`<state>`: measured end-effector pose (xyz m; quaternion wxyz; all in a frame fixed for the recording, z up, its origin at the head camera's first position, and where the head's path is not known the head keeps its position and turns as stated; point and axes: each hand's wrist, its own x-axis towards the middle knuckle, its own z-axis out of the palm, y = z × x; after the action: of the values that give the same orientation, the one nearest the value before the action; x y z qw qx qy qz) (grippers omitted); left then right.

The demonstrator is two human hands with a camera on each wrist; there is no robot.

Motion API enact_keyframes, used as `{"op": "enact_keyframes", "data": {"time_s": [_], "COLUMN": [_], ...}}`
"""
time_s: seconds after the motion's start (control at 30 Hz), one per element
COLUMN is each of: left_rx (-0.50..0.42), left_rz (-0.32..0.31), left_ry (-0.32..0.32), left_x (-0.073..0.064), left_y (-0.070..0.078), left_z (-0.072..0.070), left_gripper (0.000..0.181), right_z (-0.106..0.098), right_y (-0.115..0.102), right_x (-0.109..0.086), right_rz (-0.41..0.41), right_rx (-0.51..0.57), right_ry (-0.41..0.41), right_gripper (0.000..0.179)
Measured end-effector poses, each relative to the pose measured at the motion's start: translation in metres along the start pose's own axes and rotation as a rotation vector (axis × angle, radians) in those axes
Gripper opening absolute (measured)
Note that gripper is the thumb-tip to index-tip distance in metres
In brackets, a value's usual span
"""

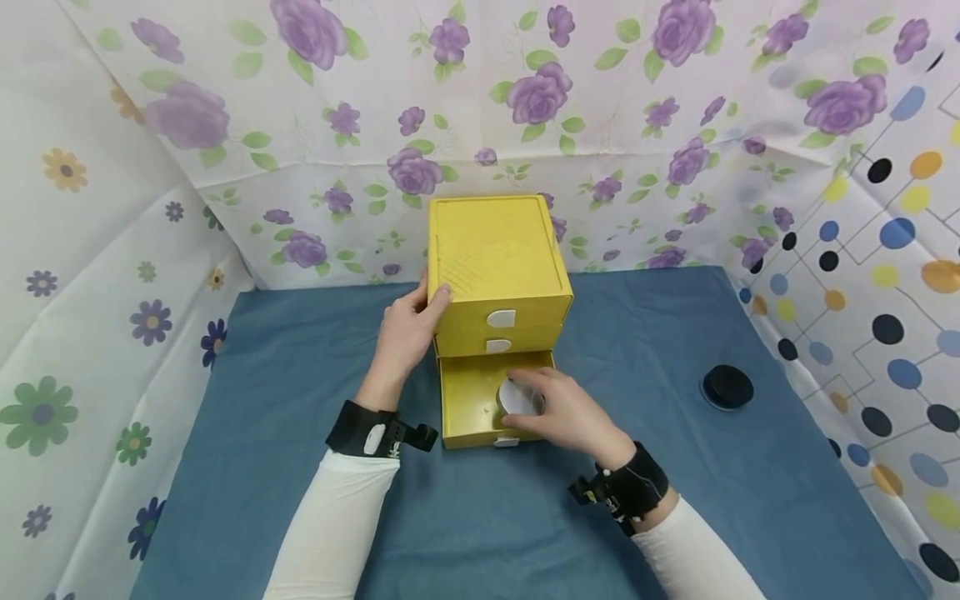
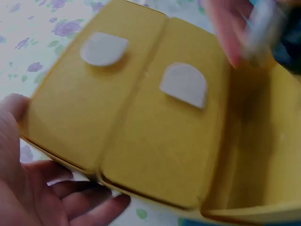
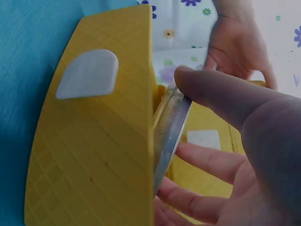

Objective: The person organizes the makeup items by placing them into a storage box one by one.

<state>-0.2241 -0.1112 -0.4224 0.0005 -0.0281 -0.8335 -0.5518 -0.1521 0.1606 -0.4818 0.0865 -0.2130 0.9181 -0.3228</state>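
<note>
A yellow drawer unit (image 1: pixel 498 250) stands on the blue cloth, its bottom drawer (image 1: pixel 468 400) pulled out. My left hand (image 1: pixel 408 329) holds the unit's left front corner, thumb over the top edge and fingers along the side wall. Over the open drawer, my right hand (image 1: pixel 562 408) grips a small round container (image 1: pixel 519 397) with a pale flat top. In the right wrist view the container (image 3: pixel 171 127) is tilted behind the drawer front, pinched between thumb and fingers, with a clear rim and silvery face. The left wrist view shows it only as a blur.
A round black-topped container (image 1: pixel 727 387) sits to the right on the blue cloth (image 1: pixel 652 500). Two upper drawers with white tabs (image 2: pixel 104 49) are closed. Flowered sheeting (image 1: pixel 487 100) hangs behind the unit, and dotted sheeting (image 1: pixel 892 333) lines the right side.
</note>
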Motion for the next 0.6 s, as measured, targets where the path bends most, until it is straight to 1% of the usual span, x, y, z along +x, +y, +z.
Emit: {"op": "enact_keyframes", "data": {"time_s": [0.17,0.23,0.4,0.6], "left_rx": [-0.083,-0.094,-0.108,-0.123], "left_rz": [-0.057,-0.07,-0.079,-0.093], "left_ry": [-0.052,-0.062,-0.073,-0.095], "left_x": [0.001,0.001,-0.001,-0.003], "left_y": [0.009,0.011,0.013,0.014], "left_z": [-0.002,-0.002,-0.001,-0.003], "left_gripper": [0.075,0.074,0.072,0.072], "right_z": [0.009,0.012,0.019,0.028], "right_y": [-0.001,-0.003,-0.01,-0.018], "right_x": [0.005,0.007,0.015,0.036], "right_rz": [0.009,0.011,-0.016,-0.072], "right_rx": [-0.008,-0.011,-0.025,-0.041], "right_ry": [0.022,0.025,0.014,-0.026], "right_gripper": [0.072,0.071,0.068,0.065]}}
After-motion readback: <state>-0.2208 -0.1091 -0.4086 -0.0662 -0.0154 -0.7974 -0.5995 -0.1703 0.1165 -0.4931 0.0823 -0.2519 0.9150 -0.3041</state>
